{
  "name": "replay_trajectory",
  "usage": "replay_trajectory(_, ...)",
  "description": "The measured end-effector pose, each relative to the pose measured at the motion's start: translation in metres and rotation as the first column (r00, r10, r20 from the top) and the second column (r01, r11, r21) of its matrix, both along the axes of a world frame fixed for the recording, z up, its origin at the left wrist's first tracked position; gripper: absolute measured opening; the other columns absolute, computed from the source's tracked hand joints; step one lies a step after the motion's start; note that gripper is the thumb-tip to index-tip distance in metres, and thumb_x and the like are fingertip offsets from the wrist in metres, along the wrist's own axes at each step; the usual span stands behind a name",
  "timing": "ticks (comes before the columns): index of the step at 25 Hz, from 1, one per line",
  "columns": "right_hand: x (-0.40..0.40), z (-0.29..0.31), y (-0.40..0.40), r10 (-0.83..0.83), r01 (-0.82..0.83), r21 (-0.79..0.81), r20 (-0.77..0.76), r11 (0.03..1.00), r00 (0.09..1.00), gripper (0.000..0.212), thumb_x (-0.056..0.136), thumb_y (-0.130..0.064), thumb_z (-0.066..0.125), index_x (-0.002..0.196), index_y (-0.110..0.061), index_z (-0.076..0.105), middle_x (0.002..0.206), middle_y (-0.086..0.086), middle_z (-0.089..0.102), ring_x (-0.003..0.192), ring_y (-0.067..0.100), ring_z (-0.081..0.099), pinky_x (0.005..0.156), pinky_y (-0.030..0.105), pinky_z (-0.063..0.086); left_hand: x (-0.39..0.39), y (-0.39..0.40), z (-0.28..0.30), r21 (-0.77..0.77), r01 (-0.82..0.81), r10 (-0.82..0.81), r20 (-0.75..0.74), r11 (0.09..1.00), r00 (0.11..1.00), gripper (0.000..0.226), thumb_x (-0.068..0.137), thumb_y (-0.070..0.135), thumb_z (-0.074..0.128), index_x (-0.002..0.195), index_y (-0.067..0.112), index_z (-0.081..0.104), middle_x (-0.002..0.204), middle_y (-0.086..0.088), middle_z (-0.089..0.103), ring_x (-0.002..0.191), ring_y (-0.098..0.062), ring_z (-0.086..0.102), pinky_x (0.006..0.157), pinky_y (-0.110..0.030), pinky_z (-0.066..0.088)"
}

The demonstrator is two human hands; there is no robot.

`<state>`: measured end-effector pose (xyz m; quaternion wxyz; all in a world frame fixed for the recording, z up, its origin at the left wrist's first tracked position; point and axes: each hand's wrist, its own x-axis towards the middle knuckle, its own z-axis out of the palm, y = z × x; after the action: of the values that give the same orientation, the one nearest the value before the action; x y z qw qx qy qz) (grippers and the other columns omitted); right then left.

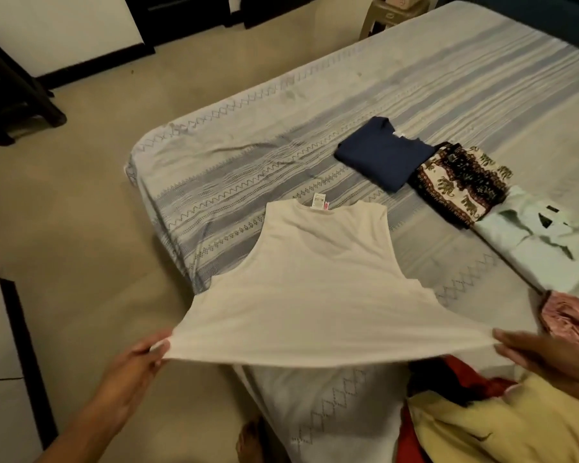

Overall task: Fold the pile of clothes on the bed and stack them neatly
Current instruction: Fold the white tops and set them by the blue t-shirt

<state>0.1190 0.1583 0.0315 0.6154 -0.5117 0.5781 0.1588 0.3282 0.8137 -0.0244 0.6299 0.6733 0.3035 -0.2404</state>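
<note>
A white sleeveless top is stretched out over the near corner of the bed, neck end away from me with a label showing. My left hand pinches its left hem corner. My right hand grips the right hem corner. The hem is lifted and pulled taut between them. Further back lie three folded pieces in a row: a navy garment, an elephant-print cloth and a pale green shirt. An unfolded pile with a yellow garment, red cloth and pink fabric sits at my right.
The bed has a grey-blue patterned sheet and its corner points toward me. Beige floor lies to the left. Dark furniture stands at the far left and a plastic stool behind the bed. A bare foot shows below.
</note>
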Motion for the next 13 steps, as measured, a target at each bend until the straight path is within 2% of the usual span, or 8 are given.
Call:
replay_trajectory(2, 0.041, 0.054, -0.018, -0.080, 0.089, -0.071, 0.128, 0.994, 0.989, 0.045, 0.064, -0.007, 0.095, 0.102, 0.007, 0.078, 0.116, 0.015, 0.075, 0.088, 0.018, 0.079, 0.067, 0.025, 0.062, 0.051, -0.015, 0.061, -0.109, -0.047, 0.052, 0.042, 0.993, 0.998, 0.022, 0.099, -0.010, 0.054, 0.108, 0.003, 0.070, 0.102, -0.003, 0.072, 0.076, -0.006, 0.069, 0.061, -0.008, 0.055)
replay_trajectory(3, 0.063, 0.086, -0.016, -0.089, 0.106, -0.092, 0.168, 0.990, 0.982, 0.039, 0.061, -0.006, 0.096, 0.094, 0.006, 0.079, 0.111, 0.014, 0.076, 0.084, 0.017, 0.079, 0.064, 0.022, 0.061, 0.077, -0.023, 0.089, -0.145, -0.056, 0.067, 0.067, 0.988, 0.996, 0.022, 0.100, -0.010, 0.052, 0.107, 0.002, 0.068, 0.103, -0.003, 0.069, 0.077, -0.008, 0.066, 0.056, -0.006, 0.051)
replay_trajectory(5, 0.099, 0.157, -0.015, -0.070, 0.109, -0.109, 0.316, 0.988, 0.946, 0.005, 0.082, 0.000, 0.079, 0.084, 0.005, 0.079, 0.094, 0.010, 0.078, 0.068, 0.015, 0.077, 0.056, 0.018, 0.059, 0.127, -0.040, 0.148, -0.210, -0.059, 0.085, 0.115, 0.976, 0.990, 0.022, 0.101, -0.011, 0.048, 0.104, 0.001, 0.066, 0.106, -0.005, 0.065, 0.085, -0.011, 0.059, 0.051, -0.005, 0.047)
replay_trajectory(6, 0.116, 0.190, -0.016, -0.058, 0.120, -0.153, 0.358, 0.981, 0.932, 0.009, 0.089, 0.002, 0.072, 0.085, 0.005, 0.078, 0.083, 0.010, 0.078, 0.062, 0.014, 0.076, 0.054, 0.017, 0.058, 0.152, -0.047, 0.175, -0.232, -0.051, 0.084, 0.135, 0.971, 0.987, 0.022, 0.102, -0.012, 0.047, 0.101, 0.001, 0.066, 0.108, -0.007, 0.064, 0.086, -0.012, 0.058, 0.052, -0.006, 0.048)
replay_trajectory(8, 0.154, 0.246, -0.019, -0.061, 0.178, -0.240, 0.426, 0.954, 0.903, 0.004, 0.093, 0.001, 0.070, 0.095, 0.005, 0.070, 0.072, 0.009, 0.076, 0.057, 0.013, 0.074, 0.052, 0.017, 0.058, 0.199, -0.064, 0.225, -0.234, -0.029, 0.071, 0.173, 0.972, 0.982, 0.020, 0.102, -0.008, 0.050, 0.104, 0.001, 0.068, 0.111, -0.009, 0.065, 0.083, -0.011, 0.061, 0.056, -0.008, 0.053)
replay_trajectory(10, 0.190, 0.292, -0.023, -0.075, 0.238, -0.289, 0.479, 0.927, 0.874, 0.009, 0.094, 0.000, 0.070, 0.099, 0.003, 0.064, 0.069, 0.009, 0.074, 0.053, 0.012, 0.073, 0.051, 0.019, 0.058, 0.247, -0.087, 0.264, -0.236, -0.011, 0.065, 0.221, 0.972, 0.973, 0.020, 0.105, -0.006, 0.048, 0.107, 0.002, 0.066, 0.110, -0.011, 0.063, 0.073, -0.011, 0.064, 0.061, -0.014, 0.059)
replay_trajectory(13, 0.246, 0.332, -0.032, -0.090, 0.315, -0.337, 0.543, 0.887, 0.835, 0.007, 0.099, -0.001, 0.064, 0.105, 0.002, 0.062, 0.067, 0.010, 0.073, 0.047, 0.011, 0.070, 0.047, 0.019, 0.056, 0.308, -0.121, 0.305, -0.215, -0.096, 0.155, 0.275, 0.972, 0.949, 0.024, 0.105, -0.010, 0.043, 0.090, 0.005, 0.055, 0.096, -0.009, 0.052, 0.055, -0.011, 0.062, 0.054, -0.019, 0.057)
